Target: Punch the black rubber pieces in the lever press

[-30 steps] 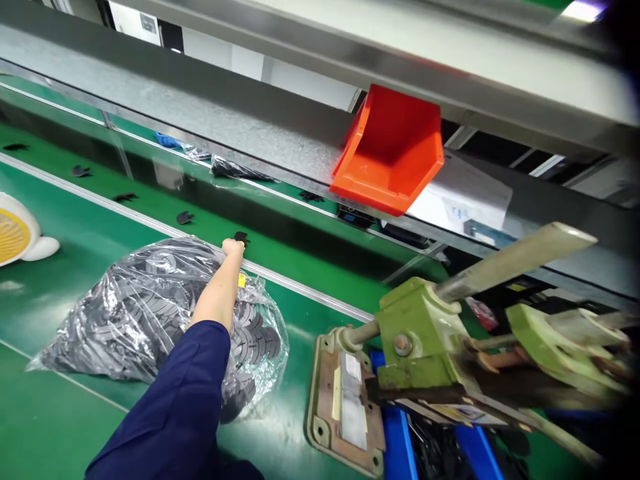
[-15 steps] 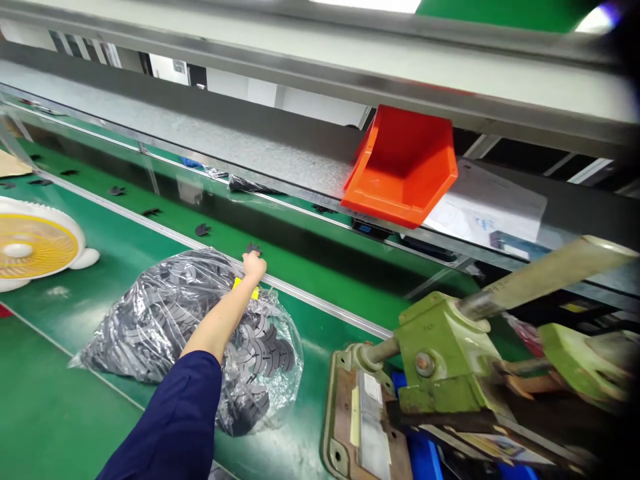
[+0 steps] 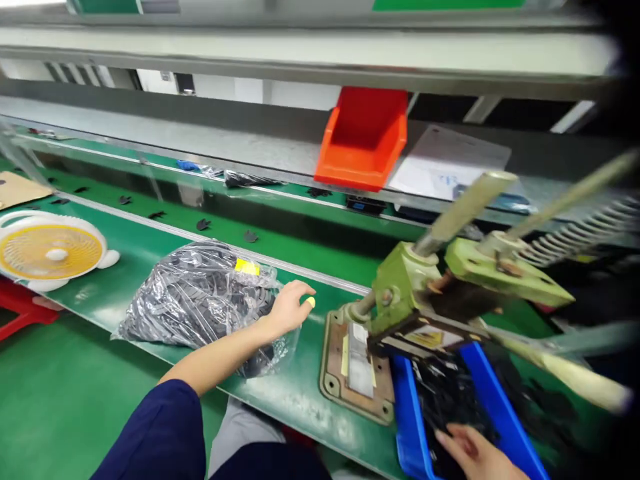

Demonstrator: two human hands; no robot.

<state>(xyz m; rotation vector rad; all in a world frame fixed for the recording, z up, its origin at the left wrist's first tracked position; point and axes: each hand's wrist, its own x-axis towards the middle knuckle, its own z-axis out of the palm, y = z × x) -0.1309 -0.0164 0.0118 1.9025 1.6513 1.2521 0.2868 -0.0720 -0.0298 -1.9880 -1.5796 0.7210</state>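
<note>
Straight to the clear plastic bag (image 3: 185,293), packed with dark grey parts and slumped on the green bench (image 3: 310,407), close to the metal rail (image 3: 325,277). On top, towards the right, a bright yellow label (image 3: 247,267). Out over the bag's right end, the left hand (image 3: 290,308), fingers bent, just a narrow gap between forefinger and thumb, with a yellow tip (image 3: 311,302) at the thumb; nothing visible in the grasp. Across to the blue bin (image 3: 407,413) at lower right, and there the right hand (image 3: 477,453), fingers half curled right at the heap of black parts (image 3: 445,387); impossible to tell whether pinching one or merely touching. Between bag and bin, a green hand press (image 3: 400,287), with its base plate (image 3: 350,367) flat on the bench and a thick handle (image 3: 465,207) slanting upward. Beyond the rail, the green conveyor belt (image 3: 300,250), with a spaced-out row of dark pieces (image 3: 203,225) along it. Far left, a white-and-yellow fan (image 3: 30,257) lying grille up, and behind it brown cardboard (image 3: 20,190). Higher up, on the grey shelf (image 3: 225,143), an orange-red bin (image 3: 363,137), open front facing outward, and just beside it a white sheet (image 3: 450,160). Down at the bottom, a navy sleeve (image 3: 155,433) and grey trousers (image 3: 243,430).
</note>
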